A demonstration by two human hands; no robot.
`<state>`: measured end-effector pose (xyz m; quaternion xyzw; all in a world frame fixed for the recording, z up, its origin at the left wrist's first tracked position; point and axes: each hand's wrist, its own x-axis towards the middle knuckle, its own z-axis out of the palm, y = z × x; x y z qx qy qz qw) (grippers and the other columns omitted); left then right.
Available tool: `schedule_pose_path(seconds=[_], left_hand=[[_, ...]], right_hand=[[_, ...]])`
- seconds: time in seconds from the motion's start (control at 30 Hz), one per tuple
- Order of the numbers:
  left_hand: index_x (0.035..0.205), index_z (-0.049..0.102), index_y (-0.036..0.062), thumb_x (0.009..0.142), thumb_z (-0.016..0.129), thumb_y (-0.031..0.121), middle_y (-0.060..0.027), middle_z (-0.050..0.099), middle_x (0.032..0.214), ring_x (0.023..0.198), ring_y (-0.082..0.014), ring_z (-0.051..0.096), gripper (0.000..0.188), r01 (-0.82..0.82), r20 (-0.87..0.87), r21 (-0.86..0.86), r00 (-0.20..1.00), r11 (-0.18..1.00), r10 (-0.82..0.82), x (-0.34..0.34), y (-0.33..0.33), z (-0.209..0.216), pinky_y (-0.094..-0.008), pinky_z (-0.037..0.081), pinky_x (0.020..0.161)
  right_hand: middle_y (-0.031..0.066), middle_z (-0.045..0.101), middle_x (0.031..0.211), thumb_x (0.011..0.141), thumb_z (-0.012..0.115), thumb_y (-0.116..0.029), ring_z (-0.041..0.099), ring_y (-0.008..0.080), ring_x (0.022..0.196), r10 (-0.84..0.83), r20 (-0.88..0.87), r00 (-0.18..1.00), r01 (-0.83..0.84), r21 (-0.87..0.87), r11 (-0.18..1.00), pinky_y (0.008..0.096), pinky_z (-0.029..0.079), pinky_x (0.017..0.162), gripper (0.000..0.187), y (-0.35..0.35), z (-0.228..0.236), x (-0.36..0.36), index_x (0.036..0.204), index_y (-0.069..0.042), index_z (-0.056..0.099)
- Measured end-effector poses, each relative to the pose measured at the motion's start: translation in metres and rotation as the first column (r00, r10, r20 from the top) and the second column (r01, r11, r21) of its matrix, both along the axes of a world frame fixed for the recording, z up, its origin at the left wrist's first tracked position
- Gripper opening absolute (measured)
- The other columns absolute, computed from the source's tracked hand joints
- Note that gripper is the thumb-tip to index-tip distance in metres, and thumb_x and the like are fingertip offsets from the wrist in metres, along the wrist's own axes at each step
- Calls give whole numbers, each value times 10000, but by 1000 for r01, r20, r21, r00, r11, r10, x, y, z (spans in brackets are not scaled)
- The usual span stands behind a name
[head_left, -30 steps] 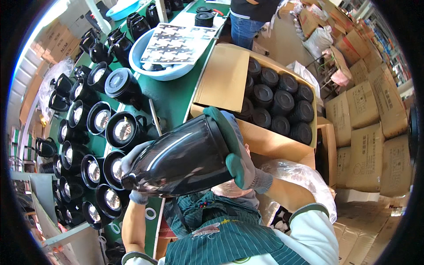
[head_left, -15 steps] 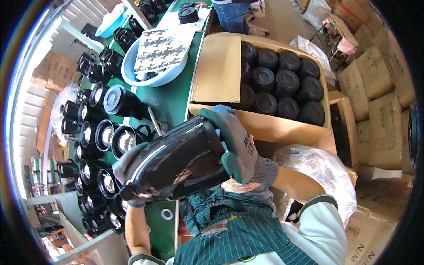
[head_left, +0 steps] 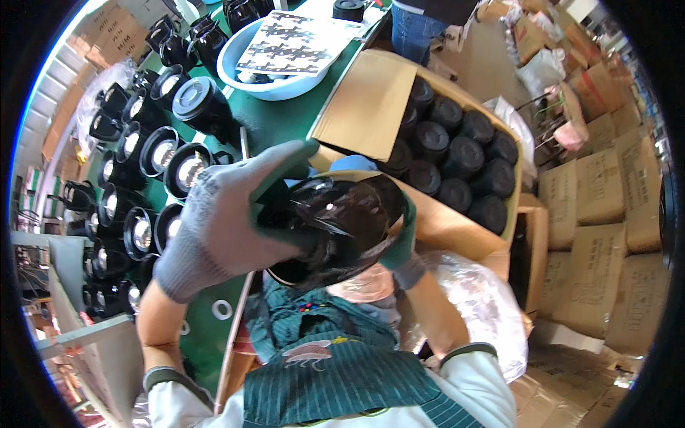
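A glossy black jug [head_left: 342,207] is held in front of my chest between both gloved hands. My left hand [head_left: 228,221], in a grey glove with dark green fingers, grips it from the left with the thumb and fingers apart around its body. On the opposite side my right hand [head_left: 402,242] wraps round the jug, its fingers partly hidden behind it. Just beyond my left hand, several black jugs with open mouths and silvery insides [head_left: 188,170] cover the green table. A black jug with a grey-blue round top [head_left: 196,98] stands among them.
An open carton [head_left: 446,227] of black round-topped containers [head_left: 457,155] sits right of the table. A light blue basin [head_left: 285,90] bears a printed sheet [head_left: 292,43]. Clear plastic [head_left: 471,314] lies at my right; stacked cartons [head_left: 596,278] stand beyond. A person in jeans [head_left: 414,34] is at the far end.
The jug has turned from lying lengthwise to pointing more end-on. My left hand has come from its far left end to its upper left side. My view has shifted too.
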<state>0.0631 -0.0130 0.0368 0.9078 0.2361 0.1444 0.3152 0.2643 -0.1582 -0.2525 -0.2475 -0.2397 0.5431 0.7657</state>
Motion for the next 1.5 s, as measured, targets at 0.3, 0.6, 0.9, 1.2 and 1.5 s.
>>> schedule_pose_path(seconds=[0.3,0.6,0.9,1.2,1.5], left_hand=[[1421,572,-69,732,897,260,-204,654,1374,1260,-259,640,830,174,406,-435,914,884,20,-28,-8,-17,-394,462,1118],[1571,409,51,1032,589,289,-110,581,1470,1240,-220,612,616,106,297,-891,871,441,391,-78,-4,-94,-400,442,1121],[1320,640,87,1049,570,267,-121,721,1235,1109,-237,707,333,171,134,-984,538,48,832,-86,-4,-129,-436,591,955],[1480,504,-35,1016,566,171,-165,617,1416,1277,-250,614,512,-75,456,-808,549,585,700,-108,5,-107,-408,462,1131],[1552,339,-74,720,839,79,-197,491,1493,1339,-308,536,982,2,479,-549,820,836,313,-44,-27,-21,-424,404,1145]], right_hand=[[165,520,1497,1003,573,-443,544,281,1341,-16,241,970,47,-126,991,453,484,1117,670,13,35,-9,1515,-31,441],[196,546,1469,932,522,-728,522,310,1354,-235,520,821,317,-73,946,484,425,1145,924,-11,116,16,1498,1,471],[266,475,1433,629,703,-762,471,448,1275,-426,903,-62,18,427,904,535,382,1095,1087,25,208,-5,1410,-19,566],[215,495,1447,1040,478,-529,501,337,1324,-318,751,578,298,168,940,485,371,1146,717,30,157,-37,1523,-1,421],[133,545,1474,1069,526,-327,580,252,1296,5,-42,999,-7,-55,998,399,501,1090,566,7,18,-8,1533,-24,411]])
